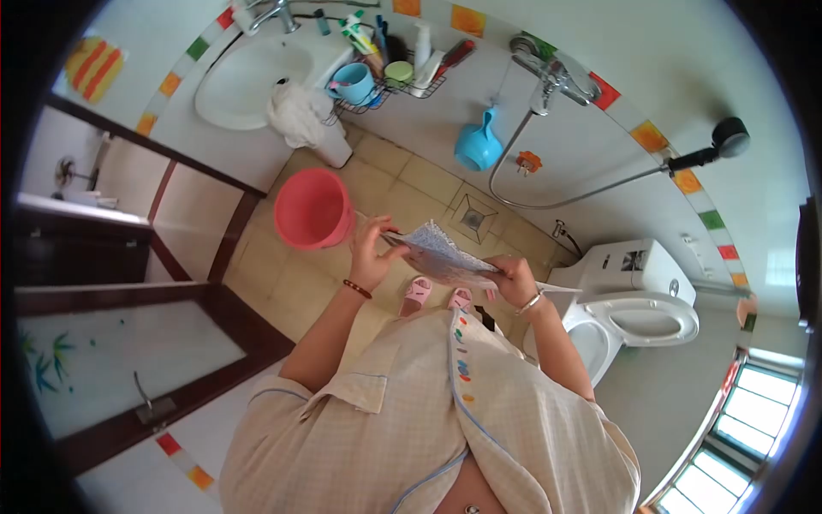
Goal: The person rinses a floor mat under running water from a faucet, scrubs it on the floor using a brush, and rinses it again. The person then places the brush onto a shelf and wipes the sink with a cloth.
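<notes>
Held in front of my waist is a flat grey-blue textured cloth (445, 254) with a nubbly upper edge and a paler underside. My left hand (370, 253) pinches its left end, with the thumb toward the cloth. My right hand (514, 281) is closed around its right end. A thin white strip shows beyond each hand; I cannot tell whether it belongs to the cloth. The pink bucket (314, 208) stands on the floor beyond my left hand, apart from it. Pink slippers (416, 294) are on my feet below the cloth.
A toilet (591, 347) with its lid raised is close on my right. Ahead are a washbasin (257, 81) with a white cloth (297, 116) over its edge, a wire rack (390, 90) of toiletries, a hanging blue dipper (479, 144) and a floor drain (473, 218). A door (137, 360) is at left.
</notes>
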{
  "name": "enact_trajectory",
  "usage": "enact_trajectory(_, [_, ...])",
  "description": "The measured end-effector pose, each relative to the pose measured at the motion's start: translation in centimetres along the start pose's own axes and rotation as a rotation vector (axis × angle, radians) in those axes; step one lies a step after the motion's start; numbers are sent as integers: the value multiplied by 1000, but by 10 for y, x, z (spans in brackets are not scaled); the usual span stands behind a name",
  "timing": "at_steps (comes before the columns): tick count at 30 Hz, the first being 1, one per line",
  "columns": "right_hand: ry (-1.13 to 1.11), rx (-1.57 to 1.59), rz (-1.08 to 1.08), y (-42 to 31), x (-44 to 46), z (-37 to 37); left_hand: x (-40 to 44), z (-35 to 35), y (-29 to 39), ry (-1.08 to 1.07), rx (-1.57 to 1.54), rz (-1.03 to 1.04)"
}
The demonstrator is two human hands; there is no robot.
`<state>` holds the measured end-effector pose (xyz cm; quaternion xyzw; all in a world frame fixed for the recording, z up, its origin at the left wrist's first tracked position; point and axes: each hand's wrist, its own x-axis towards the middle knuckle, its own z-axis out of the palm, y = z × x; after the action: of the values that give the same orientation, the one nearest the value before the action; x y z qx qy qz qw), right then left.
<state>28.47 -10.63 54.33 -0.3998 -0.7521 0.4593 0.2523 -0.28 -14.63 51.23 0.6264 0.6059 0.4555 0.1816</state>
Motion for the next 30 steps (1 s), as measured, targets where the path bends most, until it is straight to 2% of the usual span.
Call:
enact_trajectory(1, [-22, 3, -7, 4, 3, 6, -2, -5, -1, 5, -54, -18])
enact_trajectory(2, [-77, 54, 78, 9, 7, 12, -9, -10, 0, 18, -47, -33])
enact_trajectory(4, [-143, 112, 200, 10, 14, 18, -22, -21, 7, -15, 227, -90])
enact_trajectory(7, [-199, 111, 245, 10, 24, 27, -41, -35, 8, -46, 243, -113])
enact_trajectory(9, [-205, 96, 193, 28, 30, 41, -48, -35, 11, 1, 191, -165])
enact_trajectory(11, [-149, 115, -8, 56, 41, 63, -55, -37, 8, 45, 142, -213])
enact_trajectory(13, [-190, 61, 68, 64, 57, 73, -61, -42, 0, 83, 220, -174])
enact_trajectory(15, [-121, -143, -51, 66, 76, 81, -58, -46, 5, 110, 232, -201])
enact_trajectory(16, [-115, -137, -48, 62, 83, 83, -56, -47, 6, 139, 237, -229])
enact_trajectory(18, [106, -285, -181, 54, 93, 82, -61, -50, -17, 134, 245, -277])
enact_trajectory(19, [117, -281, -176, 59, 93, 82, -60, -52, -29, 138, 250, -329])
enact_trajectory(20, [132, -295, -118, 70, 94, 84, -54, -55, -35, 128, 252, -320])
enact_trajectory(22, [155, -308, -56, 94, 90, 84, -39, -59, -45, 321, 82, -442])
enact_trajectory(24, [-59, -181, 210, 121, 67, 77, -22, -70, -54, 277, 128, -480])
enact_trajectory(25, [-135, -233, 283, 132, 53, 73, -13, -77, -59, 233, 178, -522])
enact_trajectory(26, [-208, -280, 361, 145, 36, 71, -9, -81, -78, 218, 181, -509])
enact_trajectory(28, [-248, -355, 409, 185, -4, 75, -6, -81, -130, 272, 196, -316])
enact_trajectory(30, [-370, -490, 412, 184, -34, 63, 2, -83, -154, 241, 138, -358])
